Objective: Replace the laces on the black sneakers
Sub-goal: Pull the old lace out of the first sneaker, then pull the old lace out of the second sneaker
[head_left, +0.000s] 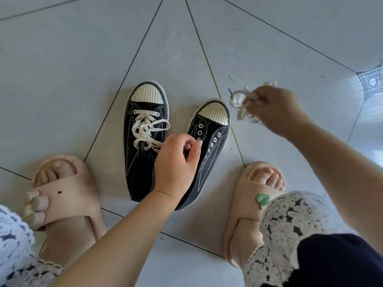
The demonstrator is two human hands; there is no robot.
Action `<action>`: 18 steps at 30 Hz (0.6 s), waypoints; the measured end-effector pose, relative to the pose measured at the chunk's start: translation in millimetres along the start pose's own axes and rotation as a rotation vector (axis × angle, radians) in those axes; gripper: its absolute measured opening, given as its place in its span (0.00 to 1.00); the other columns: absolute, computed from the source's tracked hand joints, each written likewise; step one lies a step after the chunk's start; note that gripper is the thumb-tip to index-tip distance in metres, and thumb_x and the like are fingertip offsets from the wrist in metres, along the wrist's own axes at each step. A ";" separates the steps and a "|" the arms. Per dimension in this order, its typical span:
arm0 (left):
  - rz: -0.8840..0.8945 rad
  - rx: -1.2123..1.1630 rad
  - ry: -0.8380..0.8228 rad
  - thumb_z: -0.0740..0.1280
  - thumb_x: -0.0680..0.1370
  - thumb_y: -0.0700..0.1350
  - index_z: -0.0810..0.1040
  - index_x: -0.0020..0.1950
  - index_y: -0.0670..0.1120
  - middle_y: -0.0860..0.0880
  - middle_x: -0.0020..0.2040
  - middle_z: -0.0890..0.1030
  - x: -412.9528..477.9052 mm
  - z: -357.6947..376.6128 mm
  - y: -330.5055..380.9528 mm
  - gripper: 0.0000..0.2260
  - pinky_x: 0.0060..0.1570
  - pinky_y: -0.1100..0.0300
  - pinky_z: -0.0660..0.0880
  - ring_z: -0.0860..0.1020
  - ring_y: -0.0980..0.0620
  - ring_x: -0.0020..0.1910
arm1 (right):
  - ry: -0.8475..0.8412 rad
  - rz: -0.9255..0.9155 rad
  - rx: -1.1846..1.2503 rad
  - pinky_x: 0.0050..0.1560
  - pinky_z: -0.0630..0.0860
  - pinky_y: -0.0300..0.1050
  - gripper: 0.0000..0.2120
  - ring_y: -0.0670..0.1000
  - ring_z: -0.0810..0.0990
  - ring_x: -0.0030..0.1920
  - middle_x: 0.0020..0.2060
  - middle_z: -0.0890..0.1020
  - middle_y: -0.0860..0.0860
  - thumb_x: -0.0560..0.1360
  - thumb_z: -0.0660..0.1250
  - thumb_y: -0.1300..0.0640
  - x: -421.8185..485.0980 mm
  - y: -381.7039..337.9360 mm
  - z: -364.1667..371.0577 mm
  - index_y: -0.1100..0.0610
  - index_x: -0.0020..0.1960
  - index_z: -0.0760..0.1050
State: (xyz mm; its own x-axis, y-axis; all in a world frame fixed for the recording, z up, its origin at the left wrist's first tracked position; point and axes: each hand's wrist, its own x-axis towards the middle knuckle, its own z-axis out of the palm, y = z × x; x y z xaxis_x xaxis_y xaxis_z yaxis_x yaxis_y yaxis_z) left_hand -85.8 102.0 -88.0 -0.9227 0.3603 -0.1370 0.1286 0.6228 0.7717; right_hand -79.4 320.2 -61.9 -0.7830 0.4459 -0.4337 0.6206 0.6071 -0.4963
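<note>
A floor of large pale grey tiles is seen from above, crossed by dark grout lines and one yellowish line that runs from far to near between the sneakers and the right hand. A patterned inlay is set into the tiles at the far right edge.

Two black sneakers with ribbed cream toe caps are stood side by side on the floor, toes pointed away. The laced sneaker on the left is threaded with a white lace, loosely crossed, its ends left lying over the tongue. The unlaced sneaker on the right is tilted slightly rightward, and its metal eyelets are shown bare.

A beige slide with small charms is worn on the foot at the near left, and a second beige slide bearing a green charm is worn at the near right. A white lace-patterned garment is draped over the right knee.

The left hand is held over the near half of the unlaced sneaker, its fingers curled with the thumb tip brought close to the left eyelet row; whether the flap is pinched cannot be told. The right hand is raised to the far right of the sneakers, and a blurred bundle of loose lace is gripped in its curled fingers, well apart from both shoes
</note>
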 end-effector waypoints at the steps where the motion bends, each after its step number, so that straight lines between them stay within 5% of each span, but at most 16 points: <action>1: 0.031 0.033 -0.018 0.67 0.74 0.42 0.76 0.40 0.41 0.50 0.35 0.73 3.8 -4.3 1.7 0.05 0.38 0.64 0.66 0.70 0.52 0.35 | -0.048 0.001 -0.101 0.35 0.63 0.41 0.05 0.51 0.75 0.38 0.34 0.77 0.47 0.73 0.66 0.56 -1.4 3.1 2.6 0.52 0.48 0.78; 5: 0.200 0.214 -0.218 0.65 0.75 0.42 0.77 0.43 0.43 0.53 0.37 0.72 27.9 -29.1 13.6 0.03 0.39 0.58 0.69 0.68 0.53 0.35 | -0.148 0.017 -0.246 0.45 0.63 0.38 0.17 0.54 0.75 0.55 0.55 0.79 0.52 0.73 0.66 0.58 -3.4 8.2 3.4 0.50 0.62 0.74; 12: 0.322 0.718 -0.775 0.60 0.76 0.47 0.72 0.43 0.52 0.56 0.41 0.69 72.1 -105.9 20.6 0.03 0.41 0.58 0.69 0.72 0.53 0.45 | -0.113 0.014 -0.287 0.46 0.68 0.41 0.13 0.53 0.76 0.54 0.55 0.79 0.51 0.75 0.64 0.56 -6.1 -3.3 -3.3 0.49 0.58 0.75; 18: 0.150 0.626 -0.647 0.65 0.73 0.44 0.77 0.48 0.48 0.52 0.44 0.76 81.2 -140.2 -4.4 0.05 0.45 0.59 0.70 0.73 0.52 0.43 | -0.205 -0.159 -0.254 0.47 0.71 0.41 0.11 0.49 0.76 0.48 0.49 0.80 0.47 0.74 0.64 0.57 -17.3 -49.8 14.1 0.50 0.54 0.78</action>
State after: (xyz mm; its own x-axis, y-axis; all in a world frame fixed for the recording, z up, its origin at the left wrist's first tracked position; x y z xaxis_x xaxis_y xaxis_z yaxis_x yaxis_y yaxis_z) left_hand -212.2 31.2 -15.5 -0.5207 0.6697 -0.5294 0.5788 0.7328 0.3578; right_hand -96.2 273.0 -40.3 -0.8281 0.2077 -0.5207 0.4417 0.8136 -0.3780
